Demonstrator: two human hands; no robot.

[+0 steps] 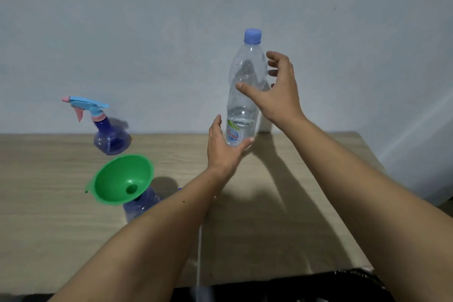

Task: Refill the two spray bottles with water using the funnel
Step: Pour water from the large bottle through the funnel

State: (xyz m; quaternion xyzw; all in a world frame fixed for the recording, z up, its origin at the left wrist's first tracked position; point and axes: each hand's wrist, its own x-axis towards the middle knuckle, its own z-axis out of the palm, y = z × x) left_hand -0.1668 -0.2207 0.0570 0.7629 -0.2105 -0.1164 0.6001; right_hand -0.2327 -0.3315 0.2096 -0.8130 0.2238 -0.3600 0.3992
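Standing: one water bottle (244, 95), two spray bottles (110, 135) (142, 205), one funnel (122, 179).

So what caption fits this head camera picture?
Both hands, left hand and right hand, at the capped water bottle; green funnel waits in a spray bottle.

Both hands spread around capped water bottle (244, 95), green funnel (122, 178) seated in a spray bottle (141, 206)

wooden table (282, 179) | pale wall (147, 19) | white object (264, 125) behind
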